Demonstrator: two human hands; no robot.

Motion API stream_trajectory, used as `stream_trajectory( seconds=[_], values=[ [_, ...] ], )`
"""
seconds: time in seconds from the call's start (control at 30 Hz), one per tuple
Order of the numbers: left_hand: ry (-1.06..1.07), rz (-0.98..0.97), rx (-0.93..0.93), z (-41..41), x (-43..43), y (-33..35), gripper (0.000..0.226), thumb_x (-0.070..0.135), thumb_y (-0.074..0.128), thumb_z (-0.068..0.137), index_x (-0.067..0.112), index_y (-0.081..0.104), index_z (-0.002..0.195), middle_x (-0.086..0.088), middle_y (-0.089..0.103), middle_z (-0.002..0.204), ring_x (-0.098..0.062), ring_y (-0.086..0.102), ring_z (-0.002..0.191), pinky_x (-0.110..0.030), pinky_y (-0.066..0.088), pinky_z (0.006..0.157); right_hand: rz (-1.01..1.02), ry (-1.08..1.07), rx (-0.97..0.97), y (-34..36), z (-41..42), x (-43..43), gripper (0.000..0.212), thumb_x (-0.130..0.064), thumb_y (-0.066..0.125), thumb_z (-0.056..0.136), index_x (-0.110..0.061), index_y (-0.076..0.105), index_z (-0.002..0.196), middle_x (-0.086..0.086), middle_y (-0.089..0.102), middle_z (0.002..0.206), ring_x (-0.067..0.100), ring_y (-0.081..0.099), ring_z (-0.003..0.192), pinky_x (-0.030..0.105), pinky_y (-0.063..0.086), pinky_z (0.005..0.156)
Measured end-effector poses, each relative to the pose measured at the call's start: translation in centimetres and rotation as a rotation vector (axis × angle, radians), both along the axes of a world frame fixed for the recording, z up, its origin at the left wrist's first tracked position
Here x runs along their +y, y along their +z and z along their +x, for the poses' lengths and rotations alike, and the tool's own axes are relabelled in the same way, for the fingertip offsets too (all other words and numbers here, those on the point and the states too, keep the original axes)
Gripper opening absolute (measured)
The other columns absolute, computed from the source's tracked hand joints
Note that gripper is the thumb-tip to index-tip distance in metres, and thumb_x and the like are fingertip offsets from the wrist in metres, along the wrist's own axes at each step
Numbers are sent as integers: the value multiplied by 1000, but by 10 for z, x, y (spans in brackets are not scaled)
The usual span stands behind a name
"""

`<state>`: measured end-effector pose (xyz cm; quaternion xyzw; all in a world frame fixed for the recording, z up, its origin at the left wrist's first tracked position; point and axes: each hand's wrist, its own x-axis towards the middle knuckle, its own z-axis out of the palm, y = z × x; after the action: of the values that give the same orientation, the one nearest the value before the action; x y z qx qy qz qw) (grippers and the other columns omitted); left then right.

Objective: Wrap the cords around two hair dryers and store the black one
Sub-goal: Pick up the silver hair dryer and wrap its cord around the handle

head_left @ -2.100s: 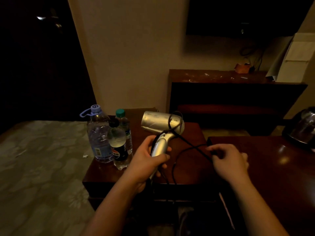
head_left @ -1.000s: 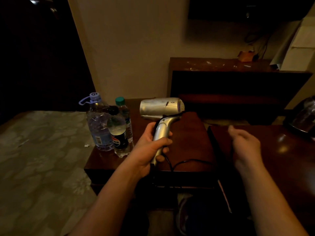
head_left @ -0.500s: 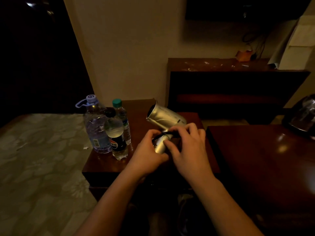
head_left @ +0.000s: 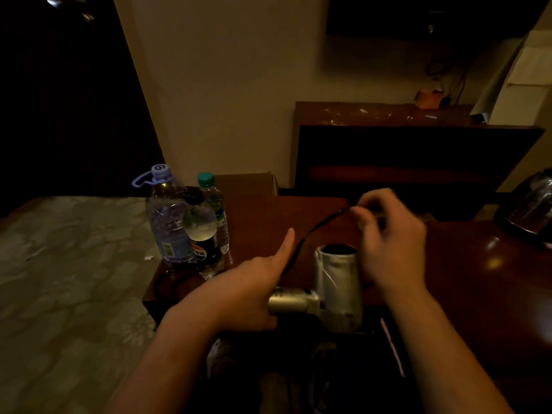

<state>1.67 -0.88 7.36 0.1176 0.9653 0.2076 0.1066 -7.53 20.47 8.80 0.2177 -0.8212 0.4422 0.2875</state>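
Though dim, bottles [head_left: 168, 222] left of dryer [head_left: 339, 282].

Bottles [head_left: 185, 228] left on the nightstand [head_left: 268, 216], hair dryer [head_left: 337, 282] right of them, kettle [head_left: 528, 204] far right.

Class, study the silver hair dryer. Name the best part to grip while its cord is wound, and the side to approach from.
Grip the handle of the silver hair dryer, coming from the left. It is a narrow cylinder jutting leftward from the wide barrel, and the left hand wraps it there, leaving the cord free for the right hand.
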Motion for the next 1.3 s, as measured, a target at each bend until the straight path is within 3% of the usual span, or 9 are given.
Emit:
stream_trajectory(
  seconds=[0.13,0.2,0.37,0.47,0.67,0.8,1.0,1.13,1.3],
  values=[
    [-67,284,164,10,-5,5,97,18,78,78,37,26,157,9,69,117,-7,70,92,-35,61,80,-152,48,-275,-18,-38,30,20,-11,71,88,-28,66,78,11,68,83,17,62,77,38,50,76],
    [-49,558,332,13,-4,9,48,5,77,78,24,67,122,3,76,97,-8,74,79,-40,61,64,-118,136,-411,-35,-46,35,32,-5,73,85,-34,70,73,12,71,83,16,61,79,35,48,79],
    [231,1368,331,5,10,24,23,8,60,89,9,49,109,-6,68,72,-18,56,34,-20,38,31,413,538,-752,-41,-24,27,22,-12,64,93,-30,74,86,0,73,89,14,68,86,41,56,86],
    [338,1596,302,-4,14,25,21,12,57,88,17,52,107,-2,54,66,-8,32,30,-15,30,35,325,861,-901,-27,11,2,42,12,52,86,-15,63,117,-1,67,130,9,60,125,41,47,109],
    [404,1617,303,-9,29,24,13,7,52,100,17,52,108,-2,54,68,-9,36,36,-18,31,37,-22,1165,-1152,-12,71,-42,38,0,55,98,6,45,134,37,62,124,43,60,121,46,46,106],
    [439,1572,314,-5,25,31,13,6,51,102,16,52,111,-1,55,69,-9,37,36,-18,31,36,182,1043,-1004,-23,66,-51,20,-12,58,100,3,66,110,-3,77,77,19,69,86,42,55,89],
    [507,1642,376,-5,14,47,11,7,50,103,14,52,110,1,54,68,-7,35,35,-15,28,35,515,1074,-994,-43,37,-36,25,-31,57,100,-14,74,106,16,71,121,22,65,117,41,47,105],
    [524,1683,426,-5,11,53,11,6,51,102,15,53,109,2,55,67,-6,34,35,-15,28,34,695,1023,-1115,-43,36,-37,24,-30,55,101,-13,64,115,-14,67,92,-10,61,77,9,48,70],
    [540,1642,459,-10,12,61,12,6,52,102,15,54,109,4,57,65,-7,35,35,-16,27,35,619,774,-891,-57,37,-43,33,-52,66,87,-35,51,111,-7,66,84,32,71,74,46,57,60]
  ],
)
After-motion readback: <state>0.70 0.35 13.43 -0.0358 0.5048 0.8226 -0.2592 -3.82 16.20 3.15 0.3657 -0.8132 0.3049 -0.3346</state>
